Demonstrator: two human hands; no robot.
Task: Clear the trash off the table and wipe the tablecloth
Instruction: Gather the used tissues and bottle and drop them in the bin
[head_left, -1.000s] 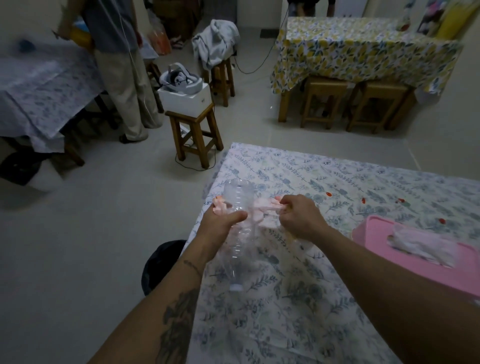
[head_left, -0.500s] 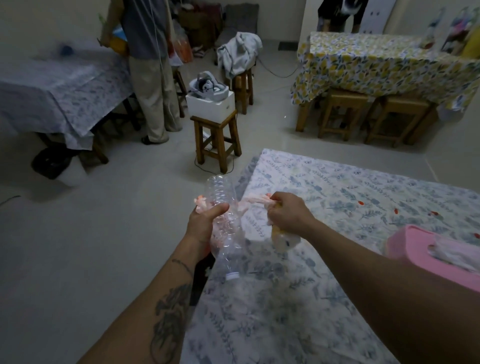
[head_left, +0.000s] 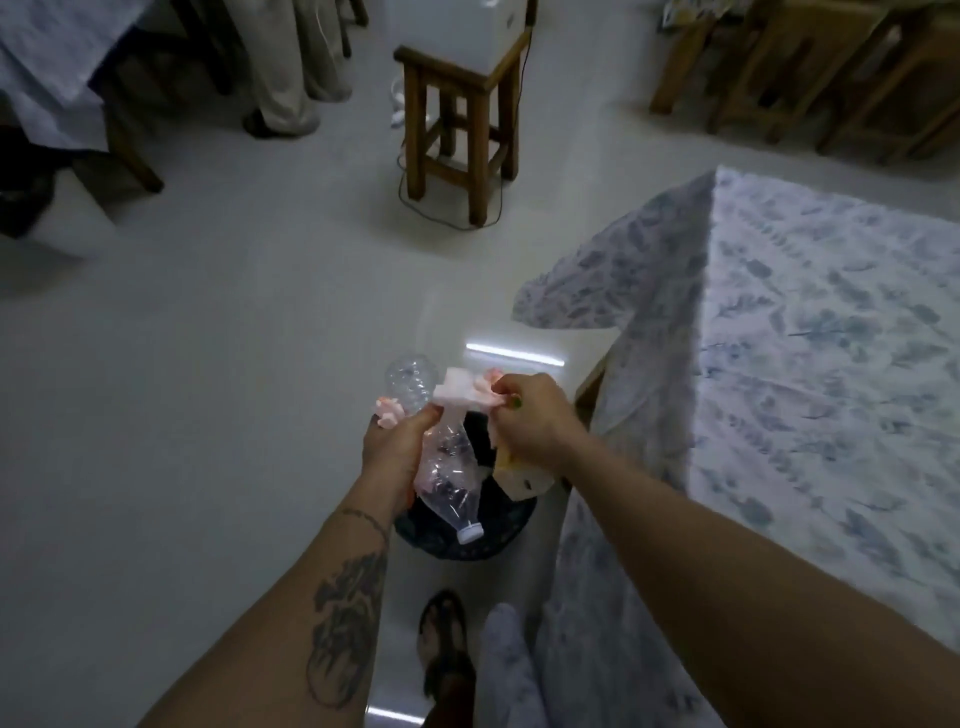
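My left hand (head_left: 395, 447) grips a clear crushed plastic bottle (head_left: 449, 467), cap end pointing down, together with bits of pale pink wrapper (head_left: 387, 408). My right hand (head_left: 530, 421) pinches a pale pink scrap (head_left: 462, 397) at the top and holds a crumpled whitish-yellow paper (head_left: 519, 480) underneath. Both hands hover directly above a dark round trash bin (head_left: 467, 540) on the floor, left of the table. The floral tablecloth (head_left: 810, 395) covers the table at the right.
A wooden stool (head_left: 462, 119) carrying a white box stands ahead, a cable looped at its feet. A person's legs (head_left: 291, 67) and another cloth-covered table (head_left: 47, 62) are at far left. More stools (head_left: 789, 67) stand at back right. My sandalled foot (head_left: 447, 649) is below the bin.
The view has swung down and left. Both hands have carried the bottle and scraps off the tabletop to above the trash bin. The pink box has left the view.
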